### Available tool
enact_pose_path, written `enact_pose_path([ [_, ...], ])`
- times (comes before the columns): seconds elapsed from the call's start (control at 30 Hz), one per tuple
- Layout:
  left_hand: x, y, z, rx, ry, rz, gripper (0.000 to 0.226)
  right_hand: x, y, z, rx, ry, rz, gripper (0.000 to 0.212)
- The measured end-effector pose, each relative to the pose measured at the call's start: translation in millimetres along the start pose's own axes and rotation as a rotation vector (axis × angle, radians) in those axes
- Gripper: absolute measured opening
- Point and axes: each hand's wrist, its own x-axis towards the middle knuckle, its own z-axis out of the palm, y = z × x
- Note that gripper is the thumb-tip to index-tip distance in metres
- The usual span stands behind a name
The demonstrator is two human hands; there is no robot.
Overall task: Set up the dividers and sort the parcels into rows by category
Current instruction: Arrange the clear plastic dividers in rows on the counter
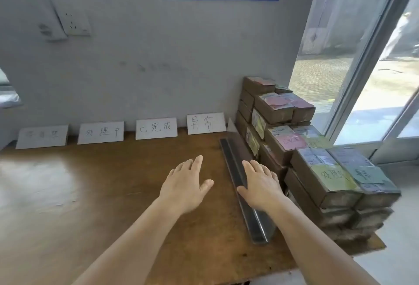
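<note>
- The right hand (pixel 260 185) lies flat over a long dark metal divider (pixel 240 185), fingers straight and holding nothing; whether the palm actually presses it is unclear.
- The left hand (pixel 188 182) hovers just left of it, fingers spread, gripping nothing, probably ready to take the bar's other side.
- The divider lies on the tabletop (pixel 90 194) beside the stacked parcels (pixel 317 164), its long axis running from the near edge toward the wall, far end pointing near the rightmost label card (pixel 205 123).
- Four cards lean against the wall, likely heading the rows, so bars laid this way would fence lanes beneath them.
- Parcels sit piled at the right, unsorted.
</note>
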Motion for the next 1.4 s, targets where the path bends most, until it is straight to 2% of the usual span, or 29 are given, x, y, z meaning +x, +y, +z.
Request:
enact_pose_path([
  [0.3,47.8,5.9,49.6,-0.065,-0.105,-0.048,0.072,43.1,35.4,24.5,0.143,-0.165,0.165,0.097],
  [0.4,54.4,-0.4,57.8,-0.077,-0.145,-0.045,0.073,46.5,39.8,30.0,0.25,-0.153,0.181,0.1],
  [0.63,59.3,-22.6,64.4,-0.11,-0.188,-0.057,0.073,37.9,1.7,37.8,0.337,-0.045,0.16,0.088],
  [0.97,61.6,-45.5,59.0,-0.245,-0.148,-0.095,0.067,40.5,-73.6,66.8,0.579,-0.026,0.065,0.068],
  [1.1,59.5,-53.6,62.7,-0.262,-0.139,-0.098,0.065,42.2,-82.9,72.5,0.648,-0.122,0.055,0.075],
  [1.2,58.1,-53.8,68.5,-0.309,-0.172,-0.106,0.064,39.2,-76.6,68.0,0.715,-0.204,0.014,0.088],
  [1.4,67.2,-36.7,76.2,-0.36,-0.214,-0.095,0.067,34.1,-60.7,59.0,0.732,-0.257,-0.011,0.103],
])
